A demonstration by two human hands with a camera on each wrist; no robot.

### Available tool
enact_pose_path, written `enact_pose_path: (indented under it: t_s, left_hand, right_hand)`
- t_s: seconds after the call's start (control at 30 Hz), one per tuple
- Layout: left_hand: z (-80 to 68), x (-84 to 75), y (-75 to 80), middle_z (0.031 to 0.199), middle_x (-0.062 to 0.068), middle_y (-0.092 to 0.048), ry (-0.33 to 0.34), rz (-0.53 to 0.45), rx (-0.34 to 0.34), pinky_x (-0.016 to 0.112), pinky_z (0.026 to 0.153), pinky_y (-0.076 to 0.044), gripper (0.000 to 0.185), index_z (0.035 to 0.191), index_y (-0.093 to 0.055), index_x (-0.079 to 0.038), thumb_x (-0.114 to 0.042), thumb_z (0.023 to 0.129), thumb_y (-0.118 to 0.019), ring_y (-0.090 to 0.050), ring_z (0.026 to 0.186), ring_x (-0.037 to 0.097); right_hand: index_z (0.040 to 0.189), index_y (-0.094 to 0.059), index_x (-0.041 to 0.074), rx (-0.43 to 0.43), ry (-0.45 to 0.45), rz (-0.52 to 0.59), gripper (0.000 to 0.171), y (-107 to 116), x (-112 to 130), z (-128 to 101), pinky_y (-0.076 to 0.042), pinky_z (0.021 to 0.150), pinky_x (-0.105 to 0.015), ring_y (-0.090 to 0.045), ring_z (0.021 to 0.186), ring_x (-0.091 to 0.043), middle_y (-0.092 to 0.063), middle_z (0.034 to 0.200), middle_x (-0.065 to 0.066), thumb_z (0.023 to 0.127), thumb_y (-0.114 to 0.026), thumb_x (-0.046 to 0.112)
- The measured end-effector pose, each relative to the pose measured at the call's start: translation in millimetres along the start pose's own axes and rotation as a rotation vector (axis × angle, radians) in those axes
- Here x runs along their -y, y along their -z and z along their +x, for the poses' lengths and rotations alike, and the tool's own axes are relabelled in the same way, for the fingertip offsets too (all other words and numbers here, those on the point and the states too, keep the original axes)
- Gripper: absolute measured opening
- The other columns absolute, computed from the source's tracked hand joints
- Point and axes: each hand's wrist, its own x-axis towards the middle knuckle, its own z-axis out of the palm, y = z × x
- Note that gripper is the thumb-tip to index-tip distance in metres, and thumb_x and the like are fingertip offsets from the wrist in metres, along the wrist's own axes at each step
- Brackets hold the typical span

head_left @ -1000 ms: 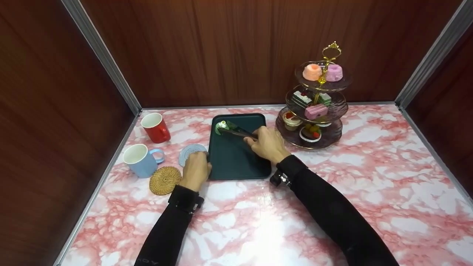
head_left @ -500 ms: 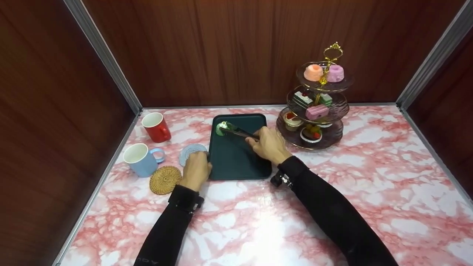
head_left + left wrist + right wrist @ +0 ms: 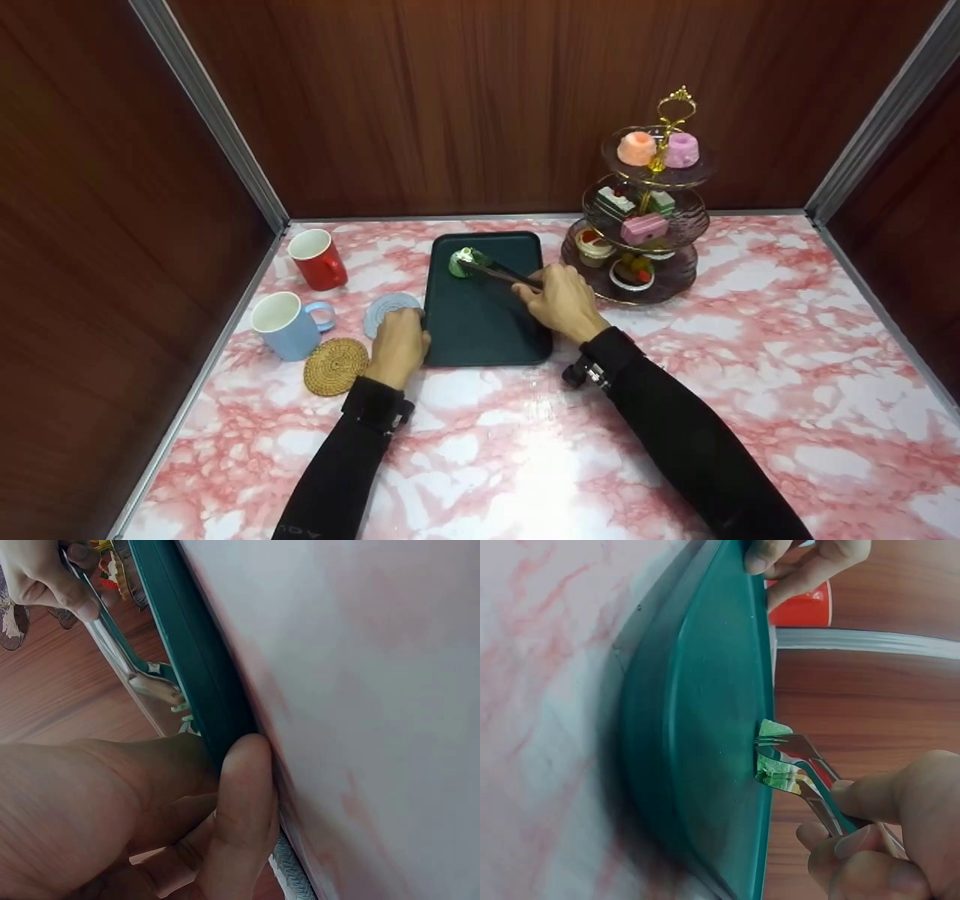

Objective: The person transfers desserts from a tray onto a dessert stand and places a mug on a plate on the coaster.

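A dark green tray point(image 3: 480, 322) lies on the pink marble table. My left hand point(image 3: 399, 341) grips its left rim near the front corner; in the left wrist view the thumb point(image 3: 241, 795) presses on the tray edge point(image 3: 191, 652). My right hand point(image 3: 559, 298) holds dark tongs point(image 3: 499, 274) over the tray's far part. The tongs pinch a small green cake point(image 3: 461, 262) at the tray's far left. In the right wrist view the cake point(image 3: 775, 763) sits between the tong tips point(image 3: 802, 757), at or just above the tray point(image 3: 697, 750).
A three-tier stand point(image 3: 675, 176) with several small cakes stands right of the tray. Left of the tray are a red mug point(image 3: 319, 259), a light blue mug point(image 3: 285, 324), a grey-blue coaster point(image 3: 384, 307) and a woven coaster point(image 3: 335, 365). Wooden walls close off the back and both sides.
My right hand has shifted a little to the right, taking the tongs and the green cake with it. The left hand keeps the same hold on the tray rim.
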Motion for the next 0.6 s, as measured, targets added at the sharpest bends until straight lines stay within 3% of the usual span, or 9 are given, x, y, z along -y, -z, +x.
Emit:
enact_pose_path:
  t_s: [0.6]
  left_hand:
    - [0.6,0.2,0.1,0.099,0.017,-0.066,0.011,-0.01,0.013,0.047,0.07,-0.051,0.026,0.102,-0.068,-0.01,-0.01,0.076,-0.065,-0.064,0.085,0.034]
  right_hand:
    - [0.09,-0.073,0.026,-0.041,0.019,0.04,0.037,25.4,-9.2,-24.7,-0.042,0.05,-0.033,-0.059,0.064,-0.014,-0.069,0.078,0.008,0.076,-0.062,0.059]
